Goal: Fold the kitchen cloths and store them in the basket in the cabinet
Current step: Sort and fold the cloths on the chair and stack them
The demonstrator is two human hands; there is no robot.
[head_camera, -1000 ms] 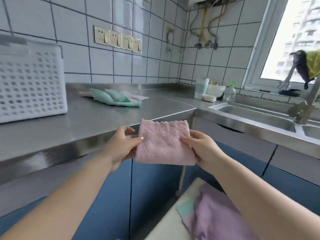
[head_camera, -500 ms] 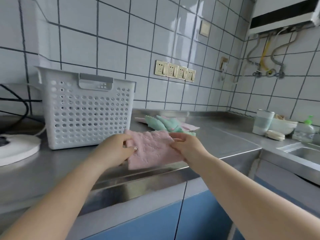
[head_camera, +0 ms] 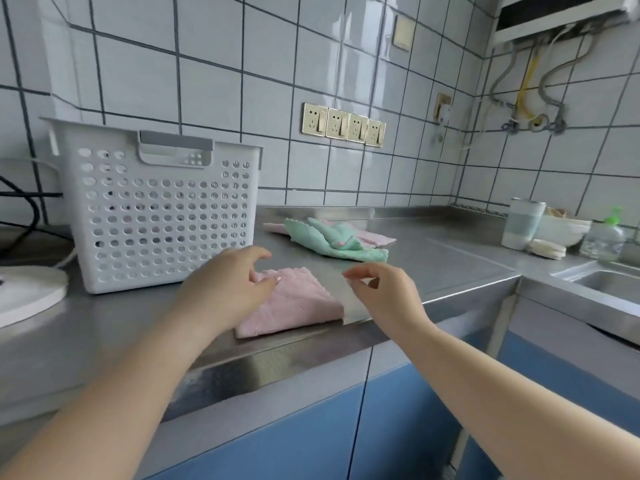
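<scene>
A folded pink cloth [head_camera: 298,306] lies flat on the steel counter [head_camera: 450,258], close to its front edge. My left hand [head_camera: 225,285] is over the cloth's left part, its thumb tip touching the fabric and its fingers arched above it. At the cloth's right edge my right hand [head_camera: 384,296] hovers with loosely curled fingers that hold nothing I can make out. The white perforated basket [head_camera: 156,216] stands on the counter just left of the cloth. Farther back a crumpled green cloth [head_camera: 332,240] lies on another pink cloth [head_camera: 375,239].
A white round appliance [head_camera: 27,292] with black cables sits at the far left. A cup [head_camera: 523,223], stacked bowls [head_camera: 561,230] and a soap bottle [head_camera: 604,237] stand by the sink [head_camera: 606,285] at right. Blue cabinet doors [head_camera: 311,438] close off the space under the counter.
The pink cloth, held up in front of the cabinet by both hands, has been carried up onto the counter beside the basket and laid flat. Both hands have loosened from it.
</scene>
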